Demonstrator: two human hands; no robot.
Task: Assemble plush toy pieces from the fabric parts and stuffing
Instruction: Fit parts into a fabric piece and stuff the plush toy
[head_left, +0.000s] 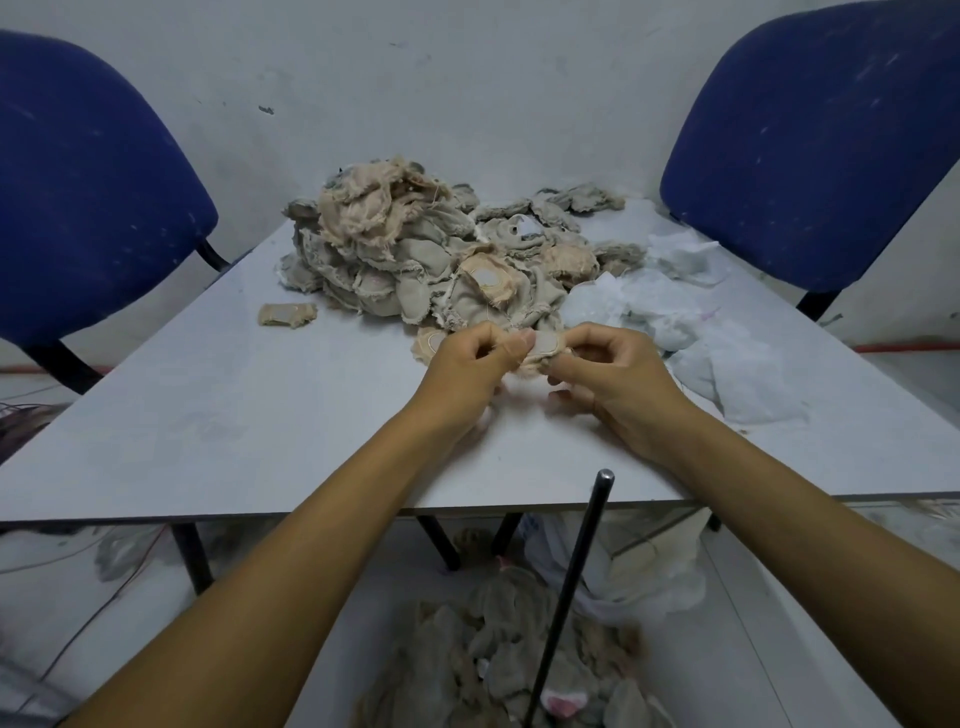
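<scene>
Head view, nearest first: a dark metal rod (571, 597) stands at about 6 o'clock, below the table (234, 415) edge, over a heap of grey plush pieces (498, 665) on the floor. Above it, both hands meet at the centre of the table. The left hand (467, 364) and the right hand (618, 384) each pinch one small beige fabric piece (540, 349) between curled fingers and thumb, holding it just off the table.

The step looks like turning or opening this piece. Done well, the thumbs should work at the seam opening, easing the cloth through without tearing the frayed edge.

The piece is mostly covered by the fingers, so its opening cannot be made out; a thread may run from it, perhaps.

At 12 o'clock lies the fabric pile (415, 249); at 1 o'clock, white stuffing (675, 312). A lone scrap (287, 314) sits at 10 o'clock. Two blue chairs (83, 197) are cut off at the frame sides.
</scene>
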